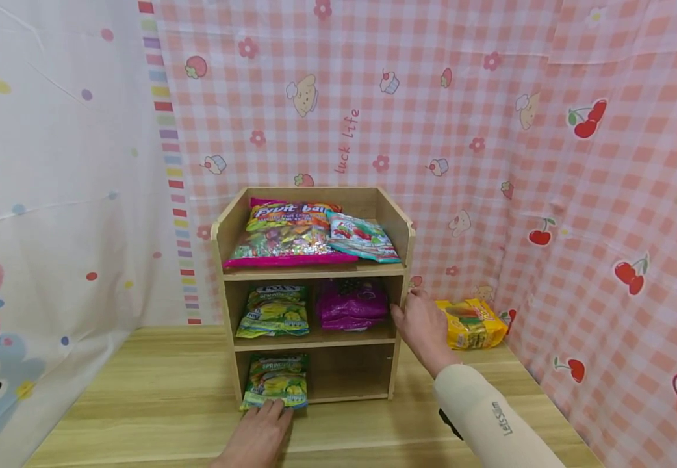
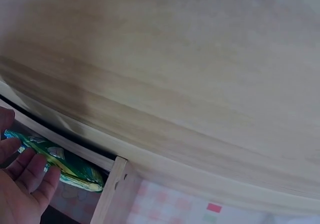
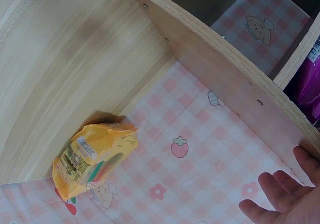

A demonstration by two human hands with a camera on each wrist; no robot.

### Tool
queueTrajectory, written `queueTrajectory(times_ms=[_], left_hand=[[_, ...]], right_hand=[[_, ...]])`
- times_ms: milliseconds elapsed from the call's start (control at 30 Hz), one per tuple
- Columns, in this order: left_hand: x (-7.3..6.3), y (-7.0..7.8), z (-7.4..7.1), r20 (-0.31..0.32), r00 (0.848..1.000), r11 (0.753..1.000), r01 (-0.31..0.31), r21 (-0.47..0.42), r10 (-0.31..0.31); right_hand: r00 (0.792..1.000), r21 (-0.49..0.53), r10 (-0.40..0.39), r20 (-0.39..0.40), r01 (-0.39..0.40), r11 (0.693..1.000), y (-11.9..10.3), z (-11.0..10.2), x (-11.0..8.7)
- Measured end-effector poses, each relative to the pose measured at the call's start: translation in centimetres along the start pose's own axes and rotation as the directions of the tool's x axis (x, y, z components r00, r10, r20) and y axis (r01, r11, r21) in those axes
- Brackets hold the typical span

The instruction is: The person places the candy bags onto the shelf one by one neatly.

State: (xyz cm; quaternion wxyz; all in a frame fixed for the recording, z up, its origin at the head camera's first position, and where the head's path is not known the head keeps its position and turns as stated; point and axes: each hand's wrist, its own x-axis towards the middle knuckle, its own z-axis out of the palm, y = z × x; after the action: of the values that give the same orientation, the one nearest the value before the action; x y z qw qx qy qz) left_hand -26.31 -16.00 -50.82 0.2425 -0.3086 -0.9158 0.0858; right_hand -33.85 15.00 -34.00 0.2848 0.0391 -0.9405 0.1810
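A green and yellow candy bag leans in the left half of the bottom compartment of a small wooden shelf. At its front lower edge are the fingertips of my left hand; in the left wrist view those loosely bent fingers overlap the bag. My right hand is beside the shelf's right side panel, thumb by the front edge, other fingers spread along the outside. A purple bag sits just inside that panel on the middle level, next to another green and yellow bag.
On top of the shelf lie a large fruit chew bag and a smaller teal and white bag. A yellow bag stands on the wooden table right of the shelf. Patterned cloth hangs behind and at both sides.
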Motion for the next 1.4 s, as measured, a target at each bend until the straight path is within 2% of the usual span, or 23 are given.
queueTrajectory(times_ms=[233,467,700,800,1033,1167,1400], left_hand=[[0.41,-0.04,-0.23,0.038,0.999,0.999,0.023,-0.031,-0.022],[0.66,-0.23,-0.28,0.006,0.998,0.996,0.066,-0.054,-0.066],[0.72,-0.27,-0.32,0.068,0.994,0.991,0.089,-0.102,-0.082],[0.63,-0.22,-0.23,0.079,0.994,0.991,0.089,-0.102,-0.081],[0.50,-0.15,0.02,0.016,0.998,0.995,0.063,-0.083,-0.062],[0.55,-0.05,-0.12,0.025,0.999,0.997,0.048,-0.067,-0.046],[0.53,0.01,-0.19,0.079,0.996,0.996,0.046,-0.073,-0.040]], right_hand=[[1.000,-0.002,-0.008,-0.007,0.008,1.000,-0.03,-0.05,-0.03],[1.000,-0.003,-0.005,-0.005,0.005,1.000,-0.09,-0.02,0.00],[1.000,-0.005,-0.010,-0.005,0.010,1.000,-0.08,-0.01,0.01],[1.000,-0.006,-0.008,-0.004,0.008,1.000,-0.09,-0.02,0.01],[1.000,-0.003,-0.002,-0.009,0.002,1.000,-0.04,0.05,0.01],[1.000,-0.004,-0.003,-0.004,0.003,1.000,-0.02,0.03,0.00],[1.000,0.001,0.001,-0.001,-0.001,1.000,-0.05,0.03,-0.03]])
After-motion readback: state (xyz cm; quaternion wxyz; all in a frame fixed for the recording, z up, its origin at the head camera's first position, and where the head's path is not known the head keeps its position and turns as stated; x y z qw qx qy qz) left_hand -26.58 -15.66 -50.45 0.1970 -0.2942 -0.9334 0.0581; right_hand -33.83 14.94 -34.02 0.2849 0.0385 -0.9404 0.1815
